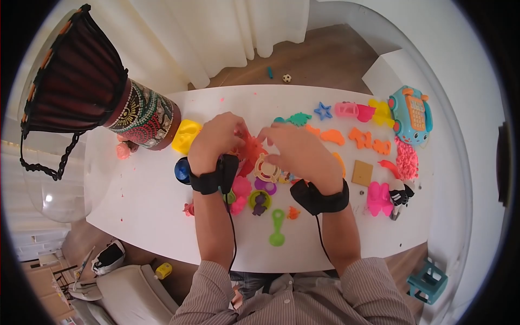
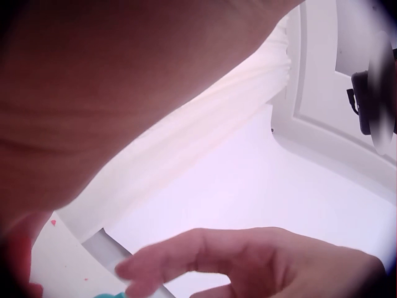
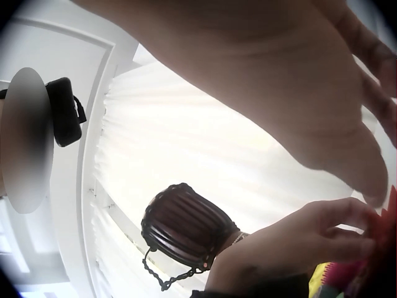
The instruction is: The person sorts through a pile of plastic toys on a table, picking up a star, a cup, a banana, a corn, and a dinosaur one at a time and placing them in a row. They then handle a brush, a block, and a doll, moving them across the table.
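In the head view my left hand (image 1: 214, 141) bends over a translucent red toy piece (image 1: 252, 151) near the table's middle, and its fingers grip it. The right wrist view also has the left hand's fingers on this red piece (image 3: 389, 226) at the right edge; its exact kind I cannot tell. My right hand (image 1: 306, 149) hovers just to the right, fingers loosely bent and apart, fingertips close to the red piece. Below the right hand lies a beige ring-shaped piece (image 1: 266, 169). A purple ring (image 1: 265, 187) and pink molds (image 1: 241, 189) lie nearer me.
A large drum (image 1: 143, 116) stands at the left beside a yellow mold (image 1: 187, 135) and a blue ball (image 1: 183, 170). A green scoop (image 1: 277, 227) lies in front. On the right are a toy phone (image 1: 411, 116), pink beads (image 1: 406, 157) and several colored cutters.
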### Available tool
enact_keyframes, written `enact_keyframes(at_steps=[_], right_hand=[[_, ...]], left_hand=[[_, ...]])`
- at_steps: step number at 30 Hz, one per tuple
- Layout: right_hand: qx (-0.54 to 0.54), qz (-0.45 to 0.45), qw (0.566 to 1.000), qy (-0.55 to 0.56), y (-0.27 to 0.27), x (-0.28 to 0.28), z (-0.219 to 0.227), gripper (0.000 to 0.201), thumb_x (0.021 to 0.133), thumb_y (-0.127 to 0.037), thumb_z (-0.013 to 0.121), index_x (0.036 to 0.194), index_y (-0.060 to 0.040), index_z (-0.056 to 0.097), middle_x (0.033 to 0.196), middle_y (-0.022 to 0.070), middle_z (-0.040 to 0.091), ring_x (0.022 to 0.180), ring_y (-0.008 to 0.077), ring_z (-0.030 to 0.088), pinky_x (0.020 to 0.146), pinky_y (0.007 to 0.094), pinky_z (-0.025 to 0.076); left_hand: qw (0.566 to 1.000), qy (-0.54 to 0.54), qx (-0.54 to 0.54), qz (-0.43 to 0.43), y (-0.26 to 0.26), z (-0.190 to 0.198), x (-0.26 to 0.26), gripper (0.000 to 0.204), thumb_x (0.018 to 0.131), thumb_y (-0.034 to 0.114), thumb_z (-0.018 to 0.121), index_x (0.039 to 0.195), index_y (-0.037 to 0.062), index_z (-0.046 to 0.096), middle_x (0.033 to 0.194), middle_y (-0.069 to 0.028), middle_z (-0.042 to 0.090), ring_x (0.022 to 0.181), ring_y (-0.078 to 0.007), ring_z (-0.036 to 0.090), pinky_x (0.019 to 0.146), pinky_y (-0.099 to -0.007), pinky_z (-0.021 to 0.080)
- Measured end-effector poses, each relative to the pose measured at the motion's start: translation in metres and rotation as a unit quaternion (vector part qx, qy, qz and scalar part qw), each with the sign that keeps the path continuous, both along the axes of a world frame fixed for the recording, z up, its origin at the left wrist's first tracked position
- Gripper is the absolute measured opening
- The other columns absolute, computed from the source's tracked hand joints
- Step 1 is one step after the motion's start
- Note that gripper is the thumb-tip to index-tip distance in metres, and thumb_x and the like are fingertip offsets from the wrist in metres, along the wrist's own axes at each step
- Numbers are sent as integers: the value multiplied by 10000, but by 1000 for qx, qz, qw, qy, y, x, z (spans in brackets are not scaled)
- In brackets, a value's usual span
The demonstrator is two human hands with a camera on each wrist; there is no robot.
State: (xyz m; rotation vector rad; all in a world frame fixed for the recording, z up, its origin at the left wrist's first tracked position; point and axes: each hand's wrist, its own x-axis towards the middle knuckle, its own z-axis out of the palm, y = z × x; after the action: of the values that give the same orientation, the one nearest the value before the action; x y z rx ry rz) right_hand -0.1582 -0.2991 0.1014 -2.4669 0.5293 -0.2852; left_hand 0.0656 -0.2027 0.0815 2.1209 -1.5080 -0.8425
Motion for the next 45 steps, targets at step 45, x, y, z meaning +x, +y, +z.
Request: enact_keyframes(at_steps=[45], right_hand=[[43, -47, 997, -43, -21, -3, 18, 285, 988, -53, 557, 1248, -112, 659, 1042, 173, 660, 989, 397, 660, 823, 491, 521]], left_hand=[[987, 28, -156, 31, 9, 67, -28, 426, 901, -45, 538, 1311, 41, 614, 969, -215, 717, 845, -354, 670, 799, -429, 542]])
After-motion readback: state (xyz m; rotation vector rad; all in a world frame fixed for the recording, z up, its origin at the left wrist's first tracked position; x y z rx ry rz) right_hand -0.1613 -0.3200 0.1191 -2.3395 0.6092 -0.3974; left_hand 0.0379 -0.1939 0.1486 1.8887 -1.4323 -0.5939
